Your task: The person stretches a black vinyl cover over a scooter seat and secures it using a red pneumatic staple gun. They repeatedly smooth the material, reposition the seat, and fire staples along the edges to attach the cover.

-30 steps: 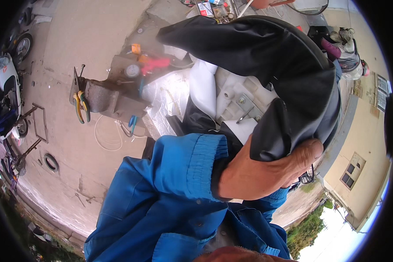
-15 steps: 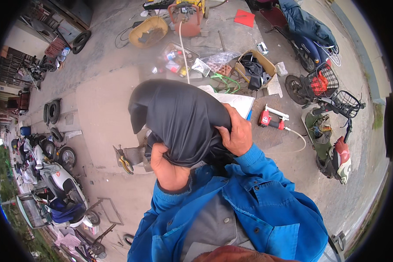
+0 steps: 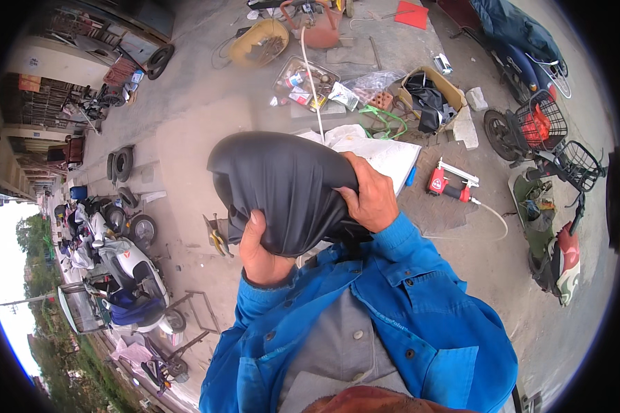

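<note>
A black padded scooter seat (image 3: 282, 182) is held up in front of my chest, its smooth top facing the camera. My left hand (image 3: 260, 251) grips its near lower edge, thumb on the black cover. My right hand (image 3: 368, 194) clasps the right side, fingers curled over the rim. Both blue sleeves come up from the lower edge. The seat's underside is hidden from view.
On the concrete ground lie a white sheet (image 3: 386, 153), a red power tool (image 3: 446, 184) with a cord, a cardboard box (image 3: 430, 102), a tray of small parts (image 3: 302, 81) and a yellow basin (image 3: 258, 43). Scooters (image 3: 127, 272) stand at left; a green one (image 3: 554, 241) at right.
The view has swung from a close look at the seat to a wider look at the yard. The seat stays in both hands, now lower and nearer my chest.
</note>
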`<state>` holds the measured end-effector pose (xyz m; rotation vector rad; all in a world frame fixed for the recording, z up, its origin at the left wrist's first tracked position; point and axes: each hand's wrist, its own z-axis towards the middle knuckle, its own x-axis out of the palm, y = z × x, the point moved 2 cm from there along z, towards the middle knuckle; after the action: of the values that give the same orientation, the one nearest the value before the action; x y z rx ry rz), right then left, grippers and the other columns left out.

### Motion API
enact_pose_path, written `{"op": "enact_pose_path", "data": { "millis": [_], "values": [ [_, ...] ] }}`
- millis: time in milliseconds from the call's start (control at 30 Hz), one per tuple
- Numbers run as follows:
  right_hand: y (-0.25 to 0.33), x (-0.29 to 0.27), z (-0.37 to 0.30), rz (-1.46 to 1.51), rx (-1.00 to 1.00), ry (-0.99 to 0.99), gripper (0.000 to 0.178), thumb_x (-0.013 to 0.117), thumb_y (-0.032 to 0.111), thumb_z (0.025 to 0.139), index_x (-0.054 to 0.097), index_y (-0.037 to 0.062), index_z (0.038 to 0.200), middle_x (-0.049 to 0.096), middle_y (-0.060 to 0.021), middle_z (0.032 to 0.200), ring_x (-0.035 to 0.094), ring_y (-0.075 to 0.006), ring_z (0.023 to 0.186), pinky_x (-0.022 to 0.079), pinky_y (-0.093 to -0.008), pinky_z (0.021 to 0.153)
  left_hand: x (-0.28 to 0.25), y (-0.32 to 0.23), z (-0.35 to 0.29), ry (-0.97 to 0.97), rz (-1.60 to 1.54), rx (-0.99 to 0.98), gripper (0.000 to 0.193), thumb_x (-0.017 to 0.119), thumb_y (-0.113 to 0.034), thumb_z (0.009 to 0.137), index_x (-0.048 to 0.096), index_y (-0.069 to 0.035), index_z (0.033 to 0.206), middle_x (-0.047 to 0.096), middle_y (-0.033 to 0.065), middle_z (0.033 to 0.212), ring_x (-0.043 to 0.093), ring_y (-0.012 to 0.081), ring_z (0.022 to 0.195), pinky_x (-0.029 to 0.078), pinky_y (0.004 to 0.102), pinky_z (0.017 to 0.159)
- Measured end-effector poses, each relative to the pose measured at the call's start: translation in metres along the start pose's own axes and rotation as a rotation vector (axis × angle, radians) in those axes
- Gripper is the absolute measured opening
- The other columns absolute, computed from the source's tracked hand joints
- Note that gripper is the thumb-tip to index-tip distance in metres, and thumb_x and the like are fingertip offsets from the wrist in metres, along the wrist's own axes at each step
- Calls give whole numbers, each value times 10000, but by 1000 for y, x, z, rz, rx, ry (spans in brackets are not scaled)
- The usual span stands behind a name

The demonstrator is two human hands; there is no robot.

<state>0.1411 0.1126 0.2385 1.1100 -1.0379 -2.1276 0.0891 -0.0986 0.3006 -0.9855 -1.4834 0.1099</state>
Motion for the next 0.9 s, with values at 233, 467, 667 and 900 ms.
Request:
{"op": "enact_pose_path", "data": {
  "millis": [233,467,667,900],
  "values": [
    [-1,-4,0,33,20,-2,549,776,128,886,583,36,1392,704,-232,1211,693,-470,1075,577,-494,873,12,7,-12,31,42,-21,727,672,-332,1045,376,20,1608,515,234,1589,541,434,1428,430,608,1207],
    [-7,2,-8,4,21,17,594,660,29,839,578,7,1427,704,-300,1207,690,-514,1109,569,-488,964,33,7,-23,94,83,39,655,731,-154,1007,444,43,1563,575,200,1512,587,300,1370,476,435,1164],
    [-17,-1,-7,-40,-90,-41,623,544,6,825,569,-12,1448,730,-297,1180,724,-495,1097,567,-478,980,23,7,-11,287,538,194,433,685,-167,1061,592,71,1411,704,136,1305,617,160,1186,500,324,1027],
    [-23,12,-7,-55,-39,-16,571,512,30,891,565,-10,1458,730,-290,1206,727,-474,1126,564,-471,971,10,10,-11,284,541,312,365,647,-160,1089,606,33,1396,702,129,1264,612,150,1133,505,323,986]
  ]
}}
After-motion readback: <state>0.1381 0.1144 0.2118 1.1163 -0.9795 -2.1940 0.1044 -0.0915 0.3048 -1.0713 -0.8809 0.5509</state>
